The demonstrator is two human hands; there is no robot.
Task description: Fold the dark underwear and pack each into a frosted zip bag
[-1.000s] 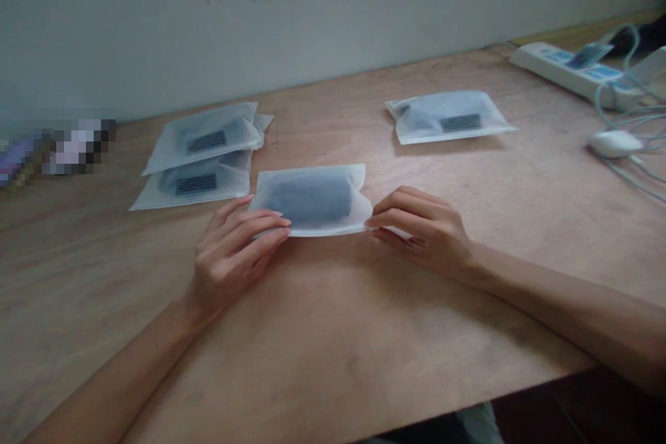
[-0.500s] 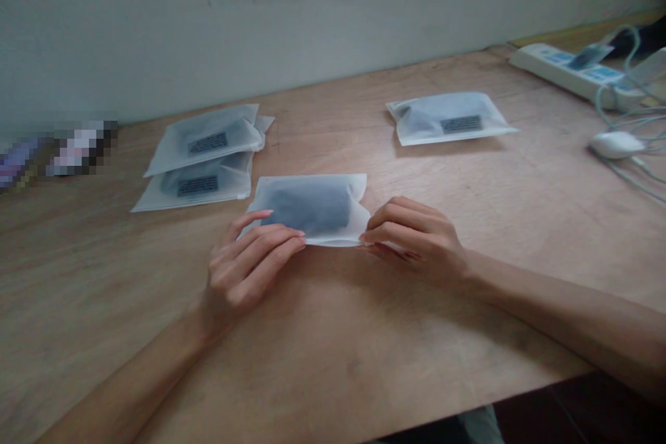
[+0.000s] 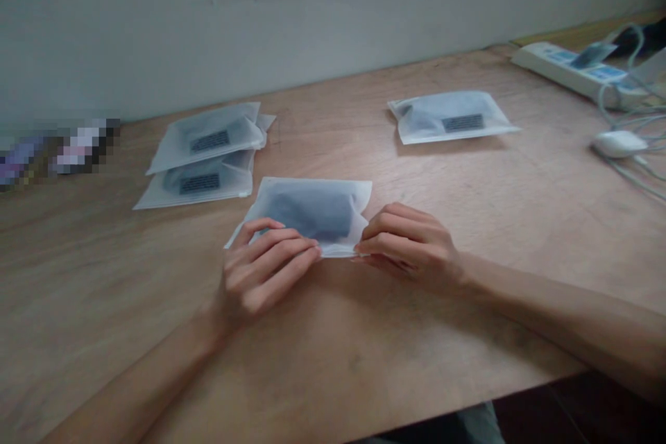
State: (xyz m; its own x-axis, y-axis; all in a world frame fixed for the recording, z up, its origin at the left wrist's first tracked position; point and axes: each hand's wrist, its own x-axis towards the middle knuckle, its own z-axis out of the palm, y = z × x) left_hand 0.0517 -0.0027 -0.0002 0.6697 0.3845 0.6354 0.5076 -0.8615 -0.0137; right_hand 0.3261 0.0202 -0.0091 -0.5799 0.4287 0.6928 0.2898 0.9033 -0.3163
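While both hands pinch it, frosted pouch [image 3: 312, 214] on table [image 3: 364, 347], left hand [image 3: 263, 274] fingers, right hand [image 3: 408, 246] fingers closed on near edge

Frosted pouch with a dark folded item, lying at the middle of the table

A frosted, translucent white pouch [image 3: 312, 211] is lying flat on the wooden table [image 3: 364, 333], its long side running left to right and turned slightly off square. Something dark, grey-blue and folded is showing through the plastic, filling the middle and leaving paler margins at both short ends. The near edge is being pinched at two spots: the left hand [image 3: 260, 270] is gripping the near-left part, and the right hand [image 3: 408, 246] is gripping the near-right corner. That near edge is lifting a little off the wood, while the far edge is resting on it. No label is showing on the upper face.
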